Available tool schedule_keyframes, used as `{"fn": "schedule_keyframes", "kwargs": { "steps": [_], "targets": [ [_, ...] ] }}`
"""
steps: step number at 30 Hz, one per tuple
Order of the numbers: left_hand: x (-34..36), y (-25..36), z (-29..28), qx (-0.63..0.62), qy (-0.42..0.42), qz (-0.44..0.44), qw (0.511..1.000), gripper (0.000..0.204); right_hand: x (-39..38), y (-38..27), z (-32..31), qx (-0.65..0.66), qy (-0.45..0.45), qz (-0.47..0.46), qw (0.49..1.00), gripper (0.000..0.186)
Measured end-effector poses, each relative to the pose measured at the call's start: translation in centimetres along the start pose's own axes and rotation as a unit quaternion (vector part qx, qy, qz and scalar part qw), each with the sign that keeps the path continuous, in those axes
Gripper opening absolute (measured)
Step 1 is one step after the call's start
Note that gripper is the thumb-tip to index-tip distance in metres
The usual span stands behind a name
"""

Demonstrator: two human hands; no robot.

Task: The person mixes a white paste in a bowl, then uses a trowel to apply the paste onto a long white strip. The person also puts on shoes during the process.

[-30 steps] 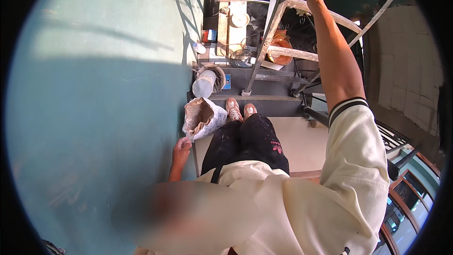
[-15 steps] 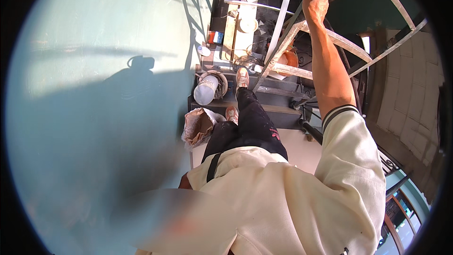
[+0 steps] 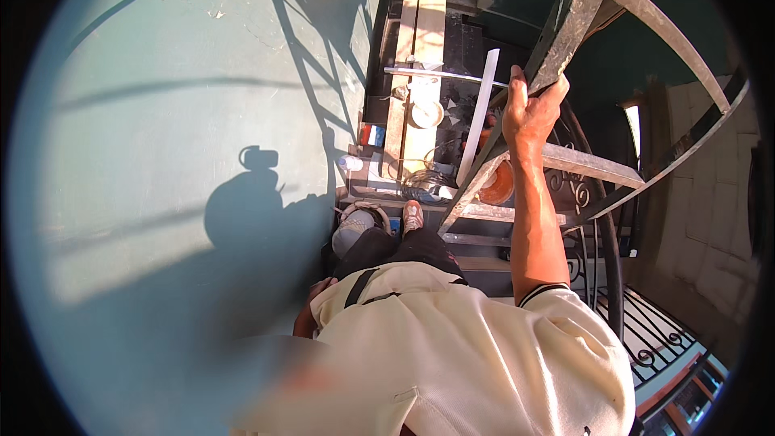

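Observation:
My right hand (image 3: 533,109) is wrapped round the weathered upright of a metal scaffold frame (image 3: 588,0) in front of me. My left hand (image 3: 319,291) is low at my left side, mostly hidden by my shirt, so I cannot make out what it touches. My foot (image 3: 412,216) is on a dark stair step (image 3: 476,240). Just left of it a white bucket (image 3: 349,238) rests beside a round container (image 3: 359,211).
A teal wall (image 3: 161,153) runs along my left. Ahead are long wooden boards (image 3: 412,0), a white strip (image 3: 476,121), coiled cable (image 3: 424,186), a small bottle (image 3: 350,163) and an orange bucket (image 3: 494,186). A dark railing (image 3: 646,331) borders the right.
I have climbed a step forward. My right hand now grips the frame closer to me, lower in view. My left hand has moved away from the sack, which has dropped out of sight.

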State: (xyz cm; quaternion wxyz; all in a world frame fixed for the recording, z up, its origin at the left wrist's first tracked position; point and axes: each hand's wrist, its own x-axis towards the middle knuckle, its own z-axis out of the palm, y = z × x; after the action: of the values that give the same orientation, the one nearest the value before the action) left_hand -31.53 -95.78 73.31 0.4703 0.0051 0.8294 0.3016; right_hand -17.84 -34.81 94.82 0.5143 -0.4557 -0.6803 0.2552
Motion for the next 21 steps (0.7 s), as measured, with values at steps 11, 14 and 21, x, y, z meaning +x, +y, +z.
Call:
{"fn": "schedule_keyframes", "kwargs": {
  "steps": [11, 14, 21],
  "targets": [
    [1.7, 24.8, -2.4, 0.139, -0.030, 0.112, 0.983, 0.079, -0.3, 1.1, 0.1, 0.031, -0.009, 0.025, 0.999, 0.052],
    [2.8, 28.8, -3.5, 0.147, -0.050, 0.125, 0.980, 0.080, 0.2, 0.5, 0.3, 0.034, 0.002, -0.014, 0.999, 0.050],
    [14.0, 36.1, -3.3, 0.303, -0.074, 0.128, 0.941, 0.075, 0.0, 0.6, 1.5, 0.073, -0.002, -0.007, 0.997, 0.043]
  ]
}}
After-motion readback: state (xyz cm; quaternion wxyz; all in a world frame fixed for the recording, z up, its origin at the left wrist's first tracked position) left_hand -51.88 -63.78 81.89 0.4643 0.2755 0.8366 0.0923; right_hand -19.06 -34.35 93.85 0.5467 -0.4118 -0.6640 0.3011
